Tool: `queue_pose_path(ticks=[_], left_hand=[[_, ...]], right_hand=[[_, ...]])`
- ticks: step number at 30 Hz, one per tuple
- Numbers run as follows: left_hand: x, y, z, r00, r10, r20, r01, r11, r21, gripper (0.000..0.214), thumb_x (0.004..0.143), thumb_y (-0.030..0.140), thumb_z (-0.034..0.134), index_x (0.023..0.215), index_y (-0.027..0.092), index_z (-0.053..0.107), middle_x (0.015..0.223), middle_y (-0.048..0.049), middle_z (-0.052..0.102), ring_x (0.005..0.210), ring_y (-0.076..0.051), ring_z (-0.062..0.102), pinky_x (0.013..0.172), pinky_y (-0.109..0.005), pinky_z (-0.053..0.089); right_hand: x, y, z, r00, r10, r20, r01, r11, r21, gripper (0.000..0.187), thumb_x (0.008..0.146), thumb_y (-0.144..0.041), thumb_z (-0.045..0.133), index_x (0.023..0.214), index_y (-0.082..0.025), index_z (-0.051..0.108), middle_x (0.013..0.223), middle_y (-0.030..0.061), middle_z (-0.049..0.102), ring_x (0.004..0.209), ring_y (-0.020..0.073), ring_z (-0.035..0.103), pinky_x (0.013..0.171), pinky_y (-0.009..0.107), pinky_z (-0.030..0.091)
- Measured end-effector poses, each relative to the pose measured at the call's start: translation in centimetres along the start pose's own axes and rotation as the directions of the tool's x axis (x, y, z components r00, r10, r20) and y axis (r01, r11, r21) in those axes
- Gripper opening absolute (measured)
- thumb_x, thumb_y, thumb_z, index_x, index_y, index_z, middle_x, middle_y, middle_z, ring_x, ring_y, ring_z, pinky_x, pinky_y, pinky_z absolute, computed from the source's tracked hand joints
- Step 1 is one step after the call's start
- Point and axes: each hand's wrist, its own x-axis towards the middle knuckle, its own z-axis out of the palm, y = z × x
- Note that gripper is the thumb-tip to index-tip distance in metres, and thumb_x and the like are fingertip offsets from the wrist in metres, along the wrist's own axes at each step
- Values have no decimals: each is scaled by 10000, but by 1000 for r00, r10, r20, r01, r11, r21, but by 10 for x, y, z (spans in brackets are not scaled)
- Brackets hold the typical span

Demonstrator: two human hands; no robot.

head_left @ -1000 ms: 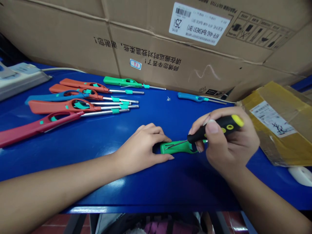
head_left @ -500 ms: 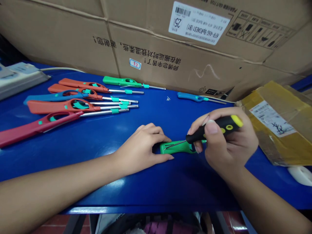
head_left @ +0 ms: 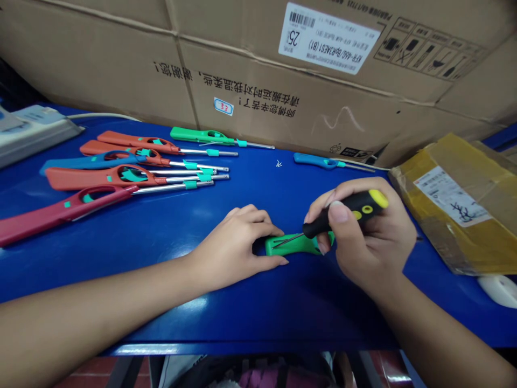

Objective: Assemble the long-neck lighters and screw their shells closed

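Note:
A green lighter [head_left: 293, 245] lies on the blue table [head_left: 169, 226] in front of me. My left hand [head_left: 236, 245] grips its left end, thumb and fingers closed round it. My right hand [head_left: 363, 237] is wrapped round a black screwdriver with a yellow cap [head_left: 347, 211]. The screwdriver's thin shaft slants down to the left and its tip rests on the green lighter's body near my left fingertips. The lighter's right end is hidden under my right hand.
Several long-nosed lighters in red, orange, blue and green [head_left: 133, 164] lie in a row at the left. A single blue lighter [head_left: 323, 161] lies by the big cardboard box [head_left: 258, 70] at the back. A taped parcel [head_left: 460, 205] sits at right, a white device [head_left: 32, 132] at far left.
My right hand and the screwdriver have shifted a little to the left and down along the green lighter. My left hand has stayed put.

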Motion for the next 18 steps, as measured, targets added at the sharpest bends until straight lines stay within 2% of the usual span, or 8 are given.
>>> queue_pose_path(ticks=[4, 8, 10, 13, 14, 15, 16, 18], left_hand=[[0, -1, 1, 1000, 5, -9, -5, 1000, 1, 339, 838, 465, 785, 1092, 243, 748, 970, -24, 690, 928, -221, 587, 843, -375, 422], [-1, 0, 0, 1000, 10, -12, -10, 1000, -3, 312, 845, 450, 782, 1063, 230, 745, 970, -26, 684, 929, -222, 582, 855, -381, 420], [-1, 0, -1, 1000, 9, -8, -9, 1000, 1, 312, 845, 457, 780, 1053, 226, 743, 972, -26, 681, 930, -224, 579, 855, -383, 418], [-1, -1, -1, 1000, 21, -4, -21, 1000, 15, 311, 852, 465, 771, 1046, 224, 738, 975, -28, 677, 936, -228, 573, 842, -379, 419], [-2, -1, -1, 1000, 27, -7, -27, 999, 21, 307, 860, 465, 763, 1048, 224, 736, 966, -28, 673, 936, -229, 572, 839, -377, 419], [-2, -1, -1, 999, 34, -11, -34, 999, 26, 302, 868, 463, 755, 1053, 226, 734, 953, -27, 666, 935, -229, 572, 835, -376, 419], [-2, -2, -1, 999, 41, -12, -40, 999, 32, 298, 876, 463, 746, 1058, 229, 732, 939, -25, 659, 931, -229, 572, 828, -374, 419], [-2, -3, 0, 999, 50, -9, -50, 998, 49, 292, 885, 467, 733, 1066, 237, 733, 918, -21, 647, 919, -230, 571, 808, -372, 419]], right_hand=[[4, -2, -1, 998, -47, 36, 47, 999, 12, 268, 928, -233, 680, 1181, -295, 614, 961, 44, 729, 762, 186, 727, 534, 282, 581], [9, -8, -12, 963, -130, 238, 118, 991, 63, 355, 939, -209, 638, 1278, -313, 622, 1030, 48, 708, 811, 192, 715, 558, 292, 595], [13, -15, -21, 930, -100, 353, 80, 994, 70, 399, 946, -201, 616, 1334, -297, 617, 1048, 55, 706, 853, 202, 714, 586, 296, 604], [23, -25, -29, 905, -1, 426, 53, 992, -111, 508, 906, -237, 693, 1395, -325, 590, 1112, 50, 733, 873, 222, 725, 606, 300, 607], [28, -28, -30, 886, -12, 463, 108, 977, -183, 532, 890, -242, 718, 1396, -339, 589, 1100, 36, 745, 876, 227, 730, 633, 310, 613], [32, -29, -30, 849, -64, 524, 217, 947, -237, 517, 879, -255, 736, 1371, -348, 607, 1071, 19, 758, 862, 225, 736, 661, 314, 617], [36, -31, -29, 817, -111, 566, 327, 898, -295, 465, 876, -279, 746, 1322, -352, 636, 1038, 3, 769, 851, 223, 740, 690, 318, 617], [45, -34, -24, 791, -170, 588, 448, 816, -366, 299, 862, -359, 773, 1152, -346, 700, 921, -27, 781, 756, 202, 741, 628, 286, 598]])
